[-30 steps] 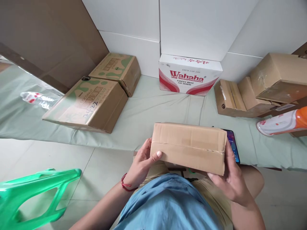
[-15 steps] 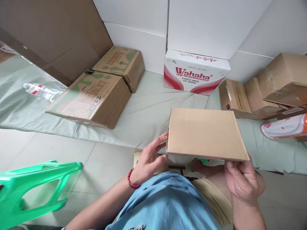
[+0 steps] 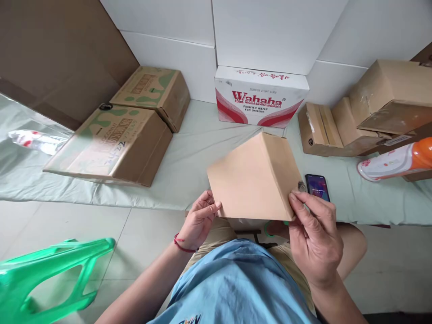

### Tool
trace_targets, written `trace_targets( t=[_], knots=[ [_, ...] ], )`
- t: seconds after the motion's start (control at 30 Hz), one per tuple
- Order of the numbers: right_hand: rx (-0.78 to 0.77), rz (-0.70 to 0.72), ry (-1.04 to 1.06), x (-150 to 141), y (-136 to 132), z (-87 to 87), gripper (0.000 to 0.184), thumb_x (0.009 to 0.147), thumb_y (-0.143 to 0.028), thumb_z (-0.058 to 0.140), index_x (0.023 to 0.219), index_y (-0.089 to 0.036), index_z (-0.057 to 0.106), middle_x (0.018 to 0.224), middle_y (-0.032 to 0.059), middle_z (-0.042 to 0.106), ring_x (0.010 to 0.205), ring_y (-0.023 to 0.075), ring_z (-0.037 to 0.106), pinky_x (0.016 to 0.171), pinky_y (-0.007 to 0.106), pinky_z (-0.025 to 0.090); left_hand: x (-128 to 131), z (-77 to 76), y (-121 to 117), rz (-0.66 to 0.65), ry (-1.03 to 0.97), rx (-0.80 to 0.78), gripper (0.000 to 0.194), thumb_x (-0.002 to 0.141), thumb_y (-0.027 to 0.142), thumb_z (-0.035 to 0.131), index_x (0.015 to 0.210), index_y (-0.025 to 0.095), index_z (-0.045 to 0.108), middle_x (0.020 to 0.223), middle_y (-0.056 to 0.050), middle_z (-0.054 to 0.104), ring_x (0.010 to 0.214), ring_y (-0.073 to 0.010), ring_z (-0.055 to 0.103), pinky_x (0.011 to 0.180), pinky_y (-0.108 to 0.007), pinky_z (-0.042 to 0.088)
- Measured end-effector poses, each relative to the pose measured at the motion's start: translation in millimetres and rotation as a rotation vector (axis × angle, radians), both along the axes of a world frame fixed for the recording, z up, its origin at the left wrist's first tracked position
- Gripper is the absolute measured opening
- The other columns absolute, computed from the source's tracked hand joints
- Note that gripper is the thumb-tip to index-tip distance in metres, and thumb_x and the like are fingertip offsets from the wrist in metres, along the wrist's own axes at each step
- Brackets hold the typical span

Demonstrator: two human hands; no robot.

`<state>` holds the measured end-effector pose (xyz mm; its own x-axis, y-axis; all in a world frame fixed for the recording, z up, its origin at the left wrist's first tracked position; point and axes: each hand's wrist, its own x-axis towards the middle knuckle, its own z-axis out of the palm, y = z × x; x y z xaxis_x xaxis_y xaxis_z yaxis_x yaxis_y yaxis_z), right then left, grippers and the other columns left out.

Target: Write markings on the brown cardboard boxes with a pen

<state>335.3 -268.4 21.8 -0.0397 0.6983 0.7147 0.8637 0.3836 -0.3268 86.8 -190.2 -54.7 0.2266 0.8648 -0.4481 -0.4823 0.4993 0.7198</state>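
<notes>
A plain brown cardboard box (image 3: 245,182) is held in front of my body, tilted so that its large face and its right side show. My left hand (image 3: 200,215) grips its near left corner, with the thumb on the large face and the fingers at the edge. On the right side, my right hand (image 3: 315,225) pinches the near right corner between thumb and fingers. Just beyond that hand a phone (image 3: 317,186) with a lit screen lies on the pale green cloth (image 3: 192,148).
A white and red Wahaha carton (image 3: 261,101) stands against the wall. Two coconut cartons (image 3: 108,139) and a clear plastic bottle (image 3: 37,140) are at left. Stacked brown boxes (image 3: 391,94) and an orange-white bottle (image 3: 388,162) are at right. A green plastic stool (image 3: 57,270) lies on the floor.
The cardboard box has turned and tilted, so its right side now shows. My left hand has closed on its corner; my right hand has moved left and up. The phone has come into sight.
</notes>
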Motion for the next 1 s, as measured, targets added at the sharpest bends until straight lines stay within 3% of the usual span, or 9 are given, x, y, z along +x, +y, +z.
trace_targets(
  t=[0.17,0.27,0.37,0.47,0.53,0.6,0.73,0.87,1.0],
  knots=[
    [0.115,-0.155,-0.088,-9,0,10.0,0.073,0.095,-0.001,0.076,0.156,-0.040,0.065,0.116,0.0032,0.080,0.108,0.0242,0.066,0.088,0.036,0.060,4,-6.5,-2,-0.072,-0.044,0.021,0.042,0.064,0.028,0.105,0.092,0.019,0.075,0.081,0.002,0.073,0.073,-0.0111,0.066,0.070,-0.022,0.057],
    [0.055,-0.115,0.016,-12,-8,8.2,0.066,0.095,-0.008,0.076,0.148,-0.047,0.069,0.117,0.0020,0.079,0.100,0.0243,0.068,0.083,0.039,0.061,6,-7.8,-4,-0.091,-0.059,0.024,0.044,0.066,0.026,0.103,0.099,0.020,0.075,0.092,0.000,0.078,0.083,-0.0133,0.071,0.082,-0.026,0.060],
    [-0.064,-0.048,0.284,-8,-16,-1.0,0.049,0.096,-0.014,0.069,0.135,-0.044,0.077,0.125,0.0051,0.075,0.107,0.0273,0.071,0.092,0.048,0.063,8,-7.6,-4,-0.039,-0.010,0.092,0.044,0.070,0.027,0.102,0.104,0.022,0.074,0.100,-0.001,0.079,0.092,-0.0142,0.072,0.086,-0.025,0.059],
    [-0.093,-0.031,0.710,4,-20,-17.7,0.024,0.096,-0.025,0.065,0.109,-0.032,0.084,0.122,0.0089,0.072,0.116,0.0304,0.069,0.102,0.054,0.060,11,-6.4,-3,0.039,0.098,0.231,0.047,0.074,0.029,0.101,0.111,0.023,0.073,0.109,-0.002,0.078,0.103,-0.0171,0.073,0.091,-0.028,0.060],
    [-0.134,-0.006,0.993,13,-21,-30.7,0.020,0.097,-0.034,0.063,0.098,-0.028,0.082,0.117,0.0096,0.071,0.117,0.0314,0.069,0.105,0.055,0.059,13,-5.4,-3,0.079,0.174,0.331,0.048,0.074,0.032,0.100,0.112,0.024,0.072,0.117,-0.004,0.078,0.112,-0.0208,0.073,0.098,-0.032,0.061],
    [-0.215,-0.012,1.207,20,-21,-42.8,0.025,0.101,-0.043,0.061,0.100,-0.028,0.081,0.115,0.0088,0.073,0.117,0.0315,0.071,0.107,0.055,0.058,14,-3.7,-4,0.113,0.294,0.426,0.045,0.075,0.035,0.099,0.110,0.024,0.073,0.120,-0.006,0.078,0.120,-0.0256,0.071,0.109,-0.039,0.058],
    [-0.279,-0.096,1.421,24,-21,-60.3,0.037,0.101,-0.055,0.068,0.129,-0.034,0.077,0.123,0.0048,0.080,0.124,0.0309,0.072,0.112,0.056,0.057,14,4.5,-10,0.062,0.574,0.569,0.038,0.082,0.038,0.093,0.113,0.024,0.076,0.131,-0.010,0.078,0.130,-0.0343,0.068,0.120,-0.048,0.051],
    [-0.301,-0.101,1.516,37,-23,-73.5,0.044,0.099,-0.056,0.071,0.139,-0.038,0.074,0.135,0.0028,0.079,0.134,0.0280,0.069,0.113,0.052,0.058,8,18.9,-15,-0.055,0.419,0.617,0.030,0.094,0.042,0.081,0.117,0.023,0.077,0.147,-0.013,0.073,0.145,-0.0385,0.062,0.125,-0.053,0.046],
    [-0.303,-0.115,1.544,61,-27,-87.3,0.036,0.100,-0.055,0.069,0.130,-0.037,0.078,0.131,0.0016,0.081,0.125,0.0275,0.075,0.102,0.051,0.065,0,35.5,-15,-0.101,0.242,0.572,0.039,0.103,0.056,0.069,0.124,0.024,0.077,0.145,-0.014,0.075,0.144,-0.0381,0.063,0.123,-0.054,0.049]
  ],
)
